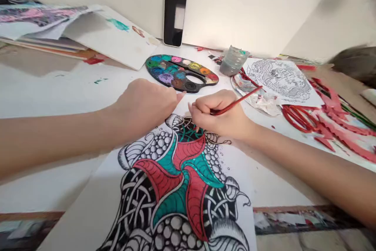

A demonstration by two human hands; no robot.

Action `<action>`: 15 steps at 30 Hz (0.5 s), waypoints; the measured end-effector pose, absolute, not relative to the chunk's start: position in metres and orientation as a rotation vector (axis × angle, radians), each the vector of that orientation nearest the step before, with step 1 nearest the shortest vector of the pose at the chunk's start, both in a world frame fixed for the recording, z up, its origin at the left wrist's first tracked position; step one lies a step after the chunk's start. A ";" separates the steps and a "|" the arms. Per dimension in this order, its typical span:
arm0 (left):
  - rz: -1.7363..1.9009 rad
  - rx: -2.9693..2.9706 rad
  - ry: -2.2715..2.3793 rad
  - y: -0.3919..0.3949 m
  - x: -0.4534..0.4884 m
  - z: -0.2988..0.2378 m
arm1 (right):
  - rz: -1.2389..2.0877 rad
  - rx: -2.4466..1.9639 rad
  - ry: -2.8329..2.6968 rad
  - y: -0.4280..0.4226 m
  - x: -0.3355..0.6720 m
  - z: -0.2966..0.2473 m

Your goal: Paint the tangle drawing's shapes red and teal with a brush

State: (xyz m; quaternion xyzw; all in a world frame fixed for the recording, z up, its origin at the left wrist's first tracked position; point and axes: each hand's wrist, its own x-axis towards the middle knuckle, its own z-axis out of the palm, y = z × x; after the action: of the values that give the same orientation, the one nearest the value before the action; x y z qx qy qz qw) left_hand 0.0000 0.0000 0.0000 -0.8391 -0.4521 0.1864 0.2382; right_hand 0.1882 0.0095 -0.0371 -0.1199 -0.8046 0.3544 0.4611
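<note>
White tabletop (35, 96) carries a paint-filled palette (210, 81), a plastic cup (235, 61) of greyish liquid (229, 68) to its right, a part-coloured drawing (176, 198) before it, right hand (226, 122) gripping a red paintbrush (245, 96), left hand (147, 104) curled, grip unclear.

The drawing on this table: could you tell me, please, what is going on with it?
A person's right hand holds a thin red brush low over the top of the drawing, where some strands are green. The left hand is curled near the upper left edge. The middle petals are red and green; much else remains black and white. The palette lies just beyond the hands.
</note>
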 end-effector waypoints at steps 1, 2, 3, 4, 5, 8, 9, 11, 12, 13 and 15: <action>0.503 -2.304 -1.247 -0.001 0.001 0.001 | 0.888 -0.377 -1.953 0.010 0.190 -0.037; 0.496 -2.308 -1.254 -0.002 0.003 0.002 | 0.906 -0.446 -1.921 0.010 0.192 -0.037; 0.491 -2.312 -1.260 -0.003 0.004 0.003 | 0.926 -0.503 -1.883 0.011 0.194 -0.037; 0.487 -2.316 -1.265 -0.004 0.005 0.004 | 0.948 -0.547 -1.841 0.011 0.195 -0.037; 0.484 -2.321 -1.268 -0.004 0.006 0.005 | 0.977 -0.582 -1.783 0.012 0.195 -0.037; 0.487 -2.327 -1.268 -0.005 0.007 0.006 | 1.047 -0.597 -1.648 0.013 0.193 -0.036; 0.492 -2.325 -1.271 -0.005 0.007 0.007 | 1.055 -0.602 -1.635 0.013 0.192 -0.035; 0.489 -2.335 -1.277 -0.005 0.006 0.007 | 1.041 -0.627 -1.659 0.011 0.191 -0.035; 0.487 -2.344 -1.287 -0.005 0.006 0.007 | 1.032 -0.638 -1.688 0.010 0.191 -0.035; 0.486 -2.349 -1.304 -0.005 0.005 0.007 | 1.026 -0.636 -1.716 0.009 0.192 -0.035; 0.487 -2.351 -1.336 -0.005 0.005 0.006 | 1.026 -0.599 -1.763 0.007 0.192 -0.036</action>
State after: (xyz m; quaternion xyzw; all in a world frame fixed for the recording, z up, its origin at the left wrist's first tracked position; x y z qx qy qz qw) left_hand 0.0046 -0.0045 0.0064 -0.8391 -0.4768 0.1738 0.1957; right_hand 0.1922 0.0072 -0.0362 -0.2460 -0.7247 0.4217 0.4862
